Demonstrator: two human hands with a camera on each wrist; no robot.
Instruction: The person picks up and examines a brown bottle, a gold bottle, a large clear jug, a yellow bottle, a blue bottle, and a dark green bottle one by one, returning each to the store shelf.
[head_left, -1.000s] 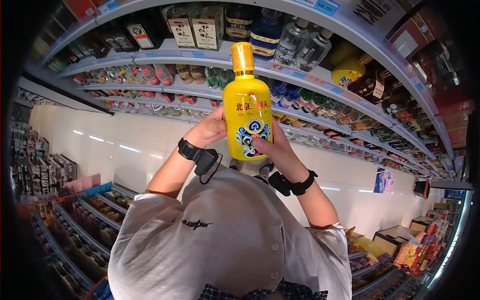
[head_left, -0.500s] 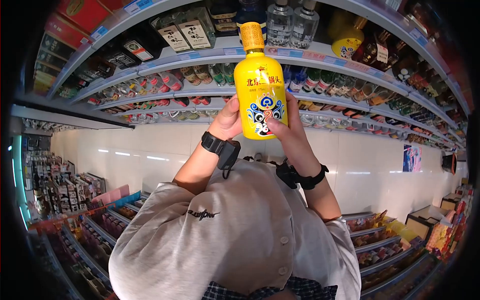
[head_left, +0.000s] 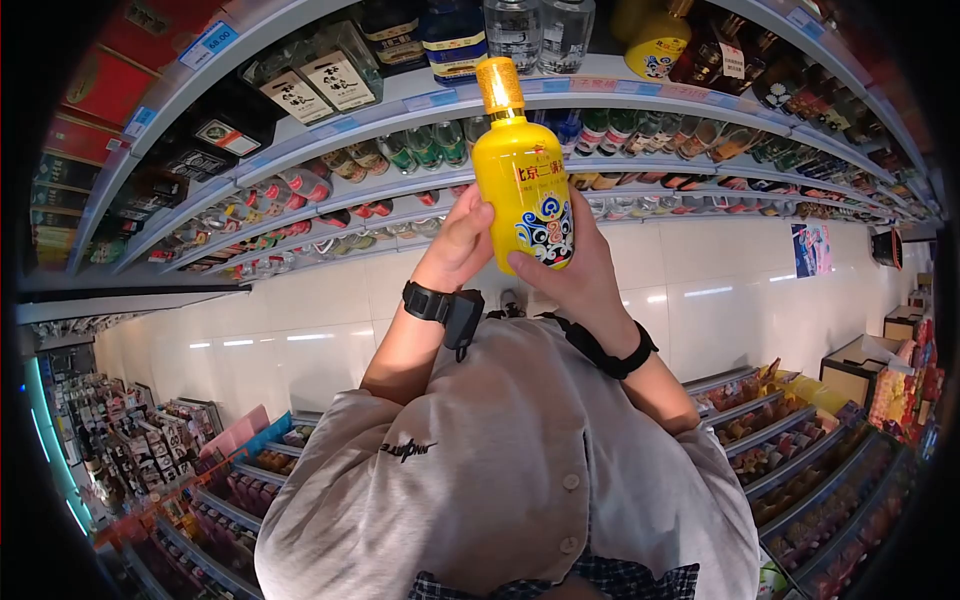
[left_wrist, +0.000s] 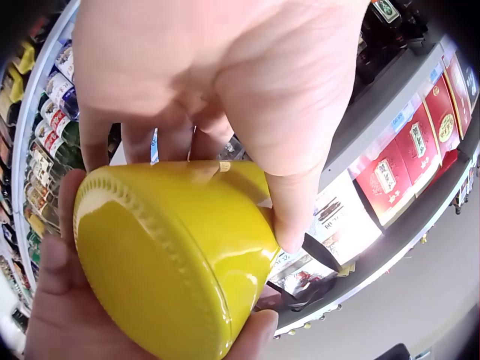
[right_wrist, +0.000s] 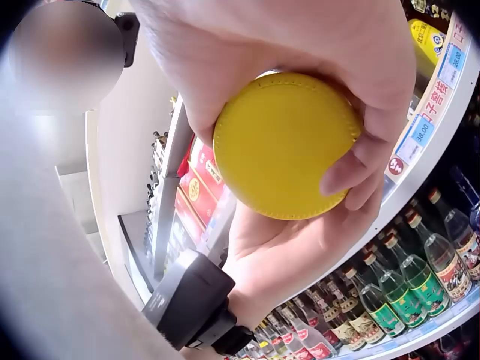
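Observation:
A yellow bottle [head_left: 522,180] with a gold cap and a blue face pattern is held upright, slightly tilted, in front of the shelves. The right hand [head_left: 580,262] grips its lower right side, thumb across the front. On the bottle's left side lies the left hand [head_left: 460,238], its thumb against the glaze. The left wrist view shows the bottle's base [left_wrist: 142,262] with the left hand [left_wrist: 225,82] curled round the body. In the right wrist view the round base [right_wrist: 285,146] sits between both hands, the right hand's [right_wrist: 300,37] fingers bent round it.
Shelves [head_left: 420,104] full of bottles curve across the front. Another yellow bottle [head_left: 657,45] stands on the upper shelf, with red boxes [head_left: 100,85] at the left. Behind the person are racks of packaged goods [head_left: 800,430]; a black bin [head_left: 886,248] stands at the right.
The bottle has risen in the head view and turned slightly, its printed face now pointing more to the right. Both hands have moved with it, the right thumb lying lower. The view of the shelves has shifted.

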